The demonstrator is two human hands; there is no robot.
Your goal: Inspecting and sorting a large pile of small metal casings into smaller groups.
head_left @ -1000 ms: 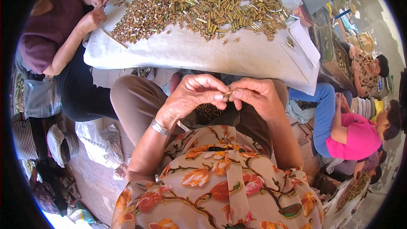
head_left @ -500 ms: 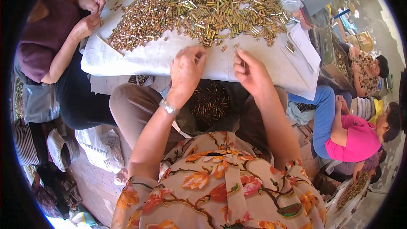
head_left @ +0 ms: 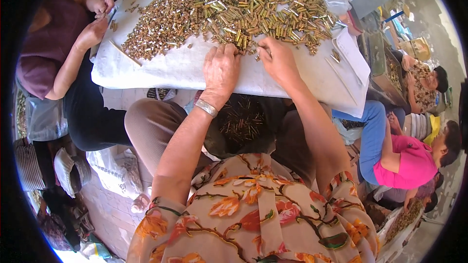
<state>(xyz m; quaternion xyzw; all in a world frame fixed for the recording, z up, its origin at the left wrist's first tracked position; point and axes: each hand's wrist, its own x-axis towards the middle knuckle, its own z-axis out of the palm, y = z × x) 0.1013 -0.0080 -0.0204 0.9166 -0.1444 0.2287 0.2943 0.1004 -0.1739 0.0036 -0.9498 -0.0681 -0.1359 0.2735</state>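
A large heap of brass-coloured metal sleeves covers the far part of the table, with a pile of small metal nuts or collars on its left. My left hand, wearing a metal bracelet, has its fingers curled down at the heap's near edge; whatever is in them is hidden. To its right, my right hand is closed in a pinch at the same edge, and a small metal piece shows by its fingertips, too small to name. Below the table edge, between my knees, a dark container holds many thin metal pieces.
A pale cloth covers the table; a thin stick lies at left and another rod at right, beside a paper sheet. A co-worker's hands work at the left edge. Other people sit on the right.
Both my hands have reached forward to the heap's near edge and come closer together. The right hand moved left and away from me. The co-worker's hands at left shifted slightly.
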